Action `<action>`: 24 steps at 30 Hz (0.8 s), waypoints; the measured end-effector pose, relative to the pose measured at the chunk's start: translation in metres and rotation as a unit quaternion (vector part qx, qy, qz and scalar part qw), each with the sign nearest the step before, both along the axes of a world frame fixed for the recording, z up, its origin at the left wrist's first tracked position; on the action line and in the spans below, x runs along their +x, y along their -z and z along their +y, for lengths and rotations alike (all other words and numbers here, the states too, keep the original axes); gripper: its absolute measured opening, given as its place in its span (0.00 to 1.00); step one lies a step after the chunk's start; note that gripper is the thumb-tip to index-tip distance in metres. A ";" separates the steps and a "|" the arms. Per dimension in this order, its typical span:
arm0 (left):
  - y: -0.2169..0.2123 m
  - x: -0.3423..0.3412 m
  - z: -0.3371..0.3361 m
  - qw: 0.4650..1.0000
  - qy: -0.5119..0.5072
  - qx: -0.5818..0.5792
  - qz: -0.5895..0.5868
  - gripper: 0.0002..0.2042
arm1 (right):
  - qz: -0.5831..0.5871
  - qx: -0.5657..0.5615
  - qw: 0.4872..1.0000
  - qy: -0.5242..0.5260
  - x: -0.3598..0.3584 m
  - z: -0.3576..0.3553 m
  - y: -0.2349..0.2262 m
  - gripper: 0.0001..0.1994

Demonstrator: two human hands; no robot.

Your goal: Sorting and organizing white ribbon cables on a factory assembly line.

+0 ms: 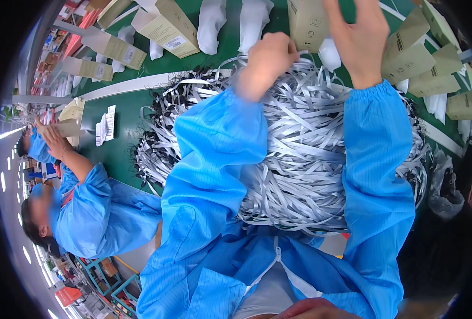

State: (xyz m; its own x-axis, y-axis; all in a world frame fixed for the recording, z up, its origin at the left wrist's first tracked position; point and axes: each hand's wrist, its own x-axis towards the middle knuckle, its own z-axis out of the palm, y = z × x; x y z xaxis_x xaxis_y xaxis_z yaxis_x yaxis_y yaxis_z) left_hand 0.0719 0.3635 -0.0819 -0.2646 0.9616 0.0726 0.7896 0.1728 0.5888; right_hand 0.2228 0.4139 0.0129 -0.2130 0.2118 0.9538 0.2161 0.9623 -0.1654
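My left hand (268, 61) is closed, its fingers curled over the far edge of a big heap of flat white straps (305, 127) with black cord ends. A white strap shows at its fingertips. Just beyond it stands an upright beige carton (307, 26). My right hand (363, 42) reaches over the far side of the heap, thumb and fingers apart, the thumb beside the carton's right edge. The tips of its fingers are cut off by the upper rim. Below it a white wrapped item (329, 53) stands next to the carton.
A white rail (124, 85) runs between the green table (90, 138) and a green belt carrying open cartons (169, 29) and white wrapped items (212, 26). Labels (105, 126) lie left of the heap. At the left, a co-worker in blue (98, 212) handles a carton; a clear bag (444, 186) hangs right.
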 end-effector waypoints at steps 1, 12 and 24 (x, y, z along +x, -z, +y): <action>-0.003 -0.001 -0.001 1.000 0.001 0.000 -0.001 0.12 | 0.040 0.058 0.997 0.030 0.001 -0.004 -0.004 0.14; -0.146 0.049 -0.091 0.920 -0.007 0.349 -0.175 0.17 | -0.010 -0.527 0.712 -0.463 -0.011 -0.057 -0.011 0.08; -0.148 -0.089 -0.141 0.739 -0.155 0.609 -0.243 0.15 | -0.154 -0.556 0.523 -0.627 0.027 -0.019 -0.028 0.15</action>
State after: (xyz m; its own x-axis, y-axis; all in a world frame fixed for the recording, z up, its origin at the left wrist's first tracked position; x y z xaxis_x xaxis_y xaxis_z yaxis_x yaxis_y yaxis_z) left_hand -0.0168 0.2220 0.0661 -0.7376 0.1492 0.6585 0.4678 -0.5903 0.6578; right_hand 0.2496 0.3945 0.0412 -0.9571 0.1081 0.2687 -0.2885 -0.2751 -0.9171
